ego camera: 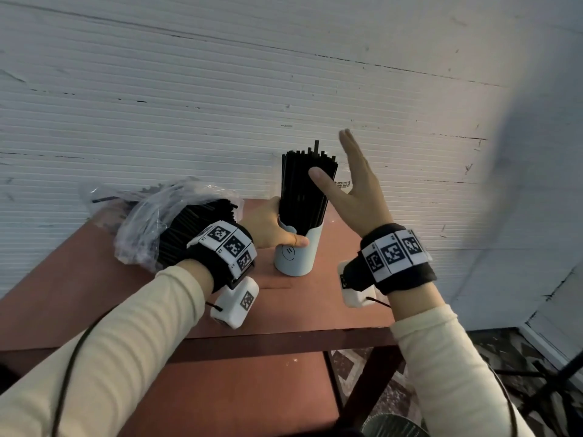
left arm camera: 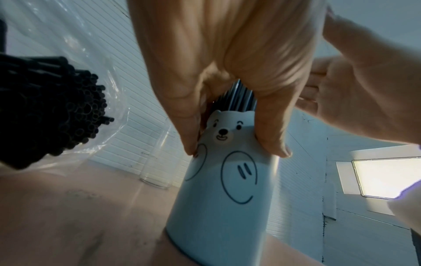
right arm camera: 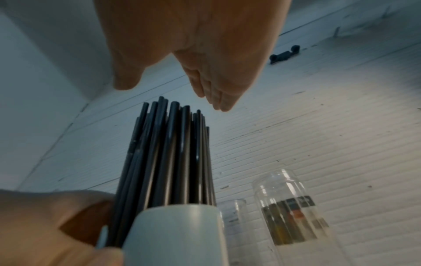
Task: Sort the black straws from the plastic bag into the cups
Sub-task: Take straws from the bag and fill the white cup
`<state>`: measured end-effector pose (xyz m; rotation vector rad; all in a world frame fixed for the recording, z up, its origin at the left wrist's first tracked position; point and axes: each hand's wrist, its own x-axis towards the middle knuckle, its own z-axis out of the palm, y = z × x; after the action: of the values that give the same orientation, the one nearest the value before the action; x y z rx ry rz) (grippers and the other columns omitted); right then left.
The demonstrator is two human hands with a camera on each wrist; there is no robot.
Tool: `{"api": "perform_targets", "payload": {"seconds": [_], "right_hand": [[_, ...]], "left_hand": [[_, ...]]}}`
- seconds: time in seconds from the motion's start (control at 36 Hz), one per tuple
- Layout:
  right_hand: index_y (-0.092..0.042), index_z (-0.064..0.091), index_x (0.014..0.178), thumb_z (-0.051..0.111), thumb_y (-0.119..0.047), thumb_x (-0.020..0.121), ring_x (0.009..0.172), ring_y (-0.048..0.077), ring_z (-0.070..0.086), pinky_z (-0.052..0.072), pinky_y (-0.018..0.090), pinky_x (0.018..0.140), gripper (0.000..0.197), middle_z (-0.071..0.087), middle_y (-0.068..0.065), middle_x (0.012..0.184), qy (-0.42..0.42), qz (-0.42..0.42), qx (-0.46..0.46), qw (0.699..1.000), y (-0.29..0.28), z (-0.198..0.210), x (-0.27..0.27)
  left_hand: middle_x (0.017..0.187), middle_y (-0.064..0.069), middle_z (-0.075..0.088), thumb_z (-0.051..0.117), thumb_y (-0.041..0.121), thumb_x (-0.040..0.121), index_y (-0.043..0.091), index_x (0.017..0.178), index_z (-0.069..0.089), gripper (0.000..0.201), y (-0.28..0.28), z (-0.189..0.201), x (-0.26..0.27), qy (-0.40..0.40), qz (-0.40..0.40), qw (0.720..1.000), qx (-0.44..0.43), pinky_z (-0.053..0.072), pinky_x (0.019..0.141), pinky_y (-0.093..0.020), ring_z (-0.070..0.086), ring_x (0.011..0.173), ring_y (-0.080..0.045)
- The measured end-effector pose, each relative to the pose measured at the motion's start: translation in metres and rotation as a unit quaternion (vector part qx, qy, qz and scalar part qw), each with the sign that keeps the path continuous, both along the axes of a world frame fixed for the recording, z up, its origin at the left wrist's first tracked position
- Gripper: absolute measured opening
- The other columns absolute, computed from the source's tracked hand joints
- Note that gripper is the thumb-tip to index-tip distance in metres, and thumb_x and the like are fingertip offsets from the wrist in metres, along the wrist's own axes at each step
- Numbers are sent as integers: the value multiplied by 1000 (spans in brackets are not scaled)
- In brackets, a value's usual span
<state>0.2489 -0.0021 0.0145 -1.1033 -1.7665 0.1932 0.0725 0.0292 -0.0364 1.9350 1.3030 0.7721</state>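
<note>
A pale blue cup (ego camera: 296,257) with a bear face (left arm camera: 224,133) stands on the red-brown table (ego camera: 126,298), packed with upright black straws (ego camera: 307,187). My left hand (ego camera: 271,230) grips the cup near its rim, thumb in front and fingers behind. My right hand (ego camera: 353,178) hovers flat beside the straw tops, fingers straight, thumb spread, holding nothing; in the right wrist view its fingertips (right arm camera: 218,102) sit just above the straws (right arm camera: 173,153). A clear plastic bag (ego camera: 151,216) with many black straws (left arm camera: 56,111) lies to the left, behind my left wrist.
Two clear glasses (right arm camera: 291,207) stand behind the blue cup near the white ribbed wall (ego camera: 220,89); one carries a dark label. The table's front edge (ego camera: 284,342) runs below my wrists. The floor is visible at the lower right.
</note>
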Motion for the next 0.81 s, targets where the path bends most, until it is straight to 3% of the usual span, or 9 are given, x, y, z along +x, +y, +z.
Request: {"api": "perform_targets", "payload": {"seconds": [0.08,0.17,0.28,0.33,0.42,0.53,0.61,0.72,0.81], "right_hand": [[-19,11,154,61,-71,71,147,9,16,22,39,120,110,14,-4,161,21,-1,-69,997,4,-9,9],[-14,10,154,68,-68,64,145,13,20,24,36,118,120,19,-1,159,20,2,-154,988,8,-17,13],[-25,35,145,75,-64,66,137,14,36,32,34,112,97,40,-10,145,-40,59,-263,962,20,-32,15],[-29,41,141,76,-65,66,133,11,41,34,34,111,90,46,-12,143,-75,69,-301,948,25,-38,15],[-25,53,133,74,-47,78,120,10,52,45,31,99,63,58,-10,129,-87,78,-319,940,21,-39,11],[-21,51,134,75,-36,81,108,14,61,55,38,91,60,63,-2,120,-40,80,-356,930,17,-38,7],[-26,43,138,75,-31,82,108,22,64,53,45,94,64,65,3,114,-12,85,-365,927,18,-37,2],[-25,38,140,75,-27,82,113,38,60,47,59,95,69,65,16,116,10,86,-369,926,23,-40,-15],[-17,38,141,74,-27,82,108,30,63,51,51,95,70,64,13,116,21,75,-362,929,34,-43,-28]], "left_hand": [[122,6,52,85,25,73,13,137,39,79,0,0,1,-9,12,1000,1,41,101,-30,48,115,-11],[127,2,52,86,26,71,9,139,38,85,2,0,3,-22,20,1000,-8,42,102,-31,49,119,-14],[116,4,58,85,15,72,16,125,51,64,-4,2,2,-21,7,1000,-1,44,94,-27,54,114,-14],[130,1,56,87,17,69,14,134,47,76,-8,5,-5,-12,7,1000,-7,42,101,-29,51,123,-15],[141,2,50,87,26,69,18,147,34,94,-11,13,-23,-21,46,999,16,40,108,-36,47,130,-15],[121,3,61,79,21,79,23,130,54,57,-22,38,-62,-107,121,980,115,49,90,-26,60,109,-13],[107,7,66,76,17,80,29,111,64,35,-26,51,-100,-137,163,962,171,53,90,-29,65,99,-13],[101,13,63,77,18,80,35,102,64,31,-29,56,-143,-95,181,964,169,50,89,-27,62,102,-13],[111,11,62,79,29,78,42,101,64,30,-31,52,-162,-27,145,984,101,45,96,-29,56,112,-10]]}}
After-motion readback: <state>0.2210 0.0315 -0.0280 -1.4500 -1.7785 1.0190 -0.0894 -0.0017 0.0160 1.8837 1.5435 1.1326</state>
